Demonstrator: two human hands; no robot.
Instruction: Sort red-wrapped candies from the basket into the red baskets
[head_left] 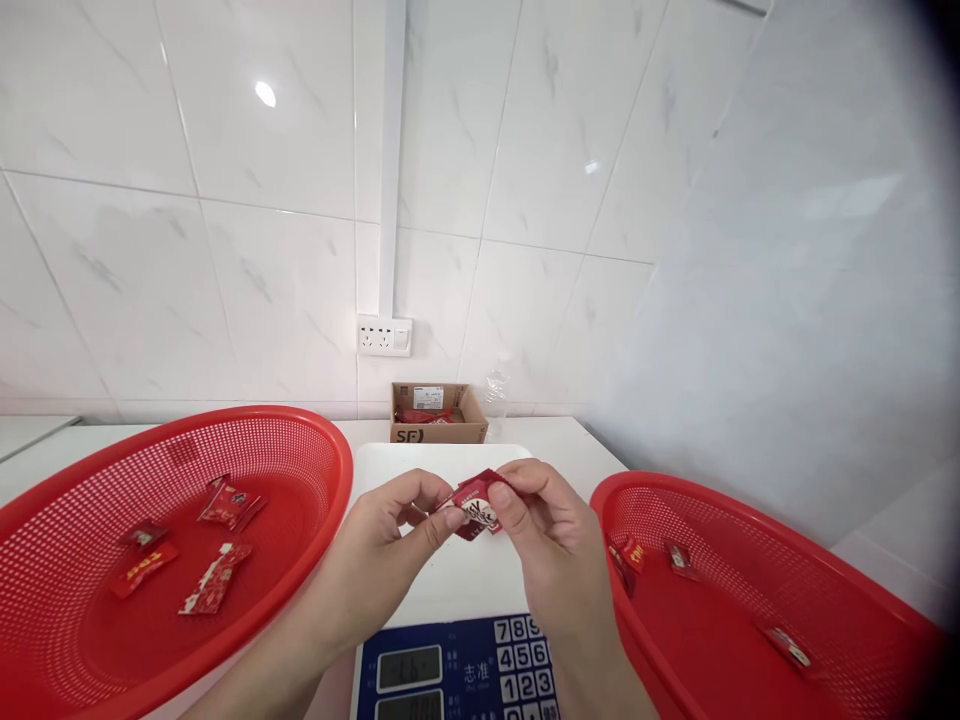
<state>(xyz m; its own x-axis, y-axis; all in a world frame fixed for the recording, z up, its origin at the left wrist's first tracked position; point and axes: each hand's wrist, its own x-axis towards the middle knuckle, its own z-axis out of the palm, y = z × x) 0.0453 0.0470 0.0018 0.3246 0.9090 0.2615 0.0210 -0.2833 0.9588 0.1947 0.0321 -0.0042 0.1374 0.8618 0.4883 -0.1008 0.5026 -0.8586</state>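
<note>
Between both hands is a small dark-red snack packet (474,506) with white and black print, held up over the white pan (457,585) of a weighing scale. My left hand (386,545) pinches its left end between thumb and fingers. On the right end, my right hand (555,530) grips it the same way, thumb on the front. Below the hands shows the scale's blue keypad panel (465,670) with two grey displays; my right wrist covers part of the keys.
A red plastic basket (330,470) at left holds several red packets (217,580). Another red basket (720,490) at right holds a few packets (681,560). Behind the scale stands a cardboard box (442,432) with red packets, against a tiled wall with a socket (385,336).
</note>
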